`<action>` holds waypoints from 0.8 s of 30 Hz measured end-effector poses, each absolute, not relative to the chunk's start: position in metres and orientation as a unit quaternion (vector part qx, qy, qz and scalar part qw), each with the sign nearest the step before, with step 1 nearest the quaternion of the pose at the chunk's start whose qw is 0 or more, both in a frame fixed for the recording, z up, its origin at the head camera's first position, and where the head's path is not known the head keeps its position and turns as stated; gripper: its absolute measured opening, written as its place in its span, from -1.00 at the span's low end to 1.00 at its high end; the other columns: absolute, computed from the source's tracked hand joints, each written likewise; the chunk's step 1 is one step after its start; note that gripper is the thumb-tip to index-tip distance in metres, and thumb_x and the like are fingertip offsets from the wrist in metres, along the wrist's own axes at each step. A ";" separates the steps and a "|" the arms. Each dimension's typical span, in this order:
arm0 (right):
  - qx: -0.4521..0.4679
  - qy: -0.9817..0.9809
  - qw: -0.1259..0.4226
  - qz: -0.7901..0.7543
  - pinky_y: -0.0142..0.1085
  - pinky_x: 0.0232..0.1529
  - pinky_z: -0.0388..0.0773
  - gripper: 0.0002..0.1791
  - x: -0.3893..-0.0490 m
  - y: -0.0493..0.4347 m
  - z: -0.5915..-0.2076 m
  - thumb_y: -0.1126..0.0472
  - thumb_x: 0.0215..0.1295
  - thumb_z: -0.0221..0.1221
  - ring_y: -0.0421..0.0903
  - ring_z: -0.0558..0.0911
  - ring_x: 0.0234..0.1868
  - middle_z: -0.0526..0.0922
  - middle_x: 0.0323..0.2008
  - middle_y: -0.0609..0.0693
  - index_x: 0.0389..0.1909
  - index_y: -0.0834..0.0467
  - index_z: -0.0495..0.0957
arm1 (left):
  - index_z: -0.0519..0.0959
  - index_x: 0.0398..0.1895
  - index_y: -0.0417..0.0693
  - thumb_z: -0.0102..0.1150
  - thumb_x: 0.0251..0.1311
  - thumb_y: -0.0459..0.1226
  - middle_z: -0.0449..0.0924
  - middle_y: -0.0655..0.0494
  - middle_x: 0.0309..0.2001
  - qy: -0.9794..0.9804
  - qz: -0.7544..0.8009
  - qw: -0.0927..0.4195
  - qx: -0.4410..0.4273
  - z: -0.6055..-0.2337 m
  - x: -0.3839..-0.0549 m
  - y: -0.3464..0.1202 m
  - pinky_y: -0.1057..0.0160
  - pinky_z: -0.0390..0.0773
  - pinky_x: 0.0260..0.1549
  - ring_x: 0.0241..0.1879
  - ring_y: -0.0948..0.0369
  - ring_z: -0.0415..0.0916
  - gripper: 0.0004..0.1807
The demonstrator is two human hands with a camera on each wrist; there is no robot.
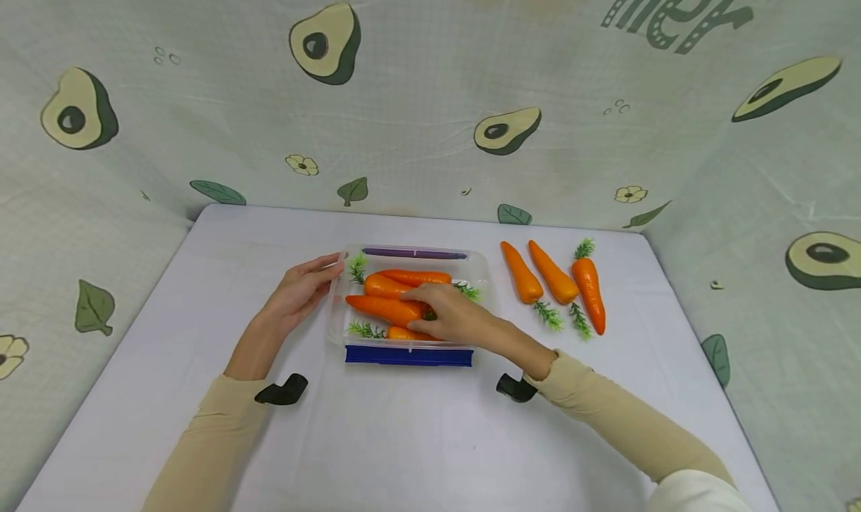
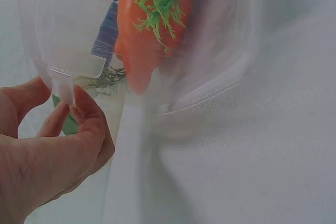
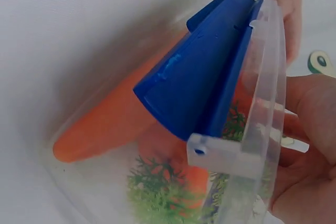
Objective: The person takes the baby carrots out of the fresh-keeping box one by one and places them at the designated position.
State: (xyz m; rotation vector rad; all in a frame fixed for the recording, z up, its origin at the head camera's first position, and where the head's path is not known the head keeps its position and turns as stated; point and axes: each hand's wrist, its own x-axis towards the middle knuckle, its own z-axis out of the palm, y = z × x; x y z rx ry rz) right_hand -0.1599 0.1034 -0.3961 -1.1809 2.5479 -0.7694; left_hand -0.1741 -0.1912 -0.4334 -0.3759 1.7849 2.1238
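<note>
A clear plastic container [image 1: 339, 321] with blue side latches [image 1: 409, 356] sits mid-table, several toy carrots lying inside it. My left hand [image 1: 296, 295] holds its left side; in the left wrist view the thumb and fingers [image 2: 93, 121] pinch a clear tab at the rim. Reaching in over the right side, my right hand [image 1: 454, 314] grips the thick end of an orange carrot [image 1: 380, 308], whose tip points left. Behind that carrot lie two more, and another carrot [image 1: 406, 334] lies at the front wall. The container wall and front latch partly cover my right fingers in the right wrist view.
Right of the container, three toy carrots with green tops lie on the white table: one carrot [image 1: 521, 273], a second carrot [image 1: 553, 274] and a third carrot [image 1: 589, 291] at the outer side. A cloth [image 1: 417, 123] printed with avocados hangs around the table's back and sides.
</note>
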 end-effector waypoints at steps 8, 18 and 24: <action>-0.385 0.871 0.099 -0.287 -0.24 0.02 0.63 -0.53 -0.159 0.117 -0.382 0.25 0.37 0.36 -0.04 0.59 -0.04 0.65 0.15 0.13 0.25 0.29 0.58 | 0.27 0.58 -0.06 0.25 0.45 -0.14 0.24 0.07 0.48 0.625 0.749 0.172 -0.138 -0.434 -0.173 -0.192 0.40 0.35 0.30 0.19 0.33 0.33 -0.30; -0.353 0.865 0.061 -0.352 -0.19 0.04 0.67 -0.48 -0.163 0.143 -0.361 0.26 0.30 0.41 0.04 0.68 0.02 0.68 0.08 0.16 0.25 0.32 0.58 | 0.27 0.57 -0.12 0.24 0.45 -0.19 0.39 0.26 0.18 0.617 0.758 0.165 -0.134 -0.433 -0.173 -0.192 0.54 0.43 -0.03 -0.01 0.40 0.34 -0.31; -0.325 0.861 0.031 -0.391 -0.08 0.03 0.68 -0.47 -0.164 0.164 -0.353 0.28 0.27 0.43 0.09 0.68 0.04 0.69 0.09 0.18 0.23 0.34 0.58 | 0.27 0.57 -0.14 0.24 0.45 -0.20 0.43 0.26 0.15 0.612 0.762 0.165 -0.131 -0.433 -0.174 -0.191 0.52 0.43 -0.04 -0.04 0.41 0.35 -0.31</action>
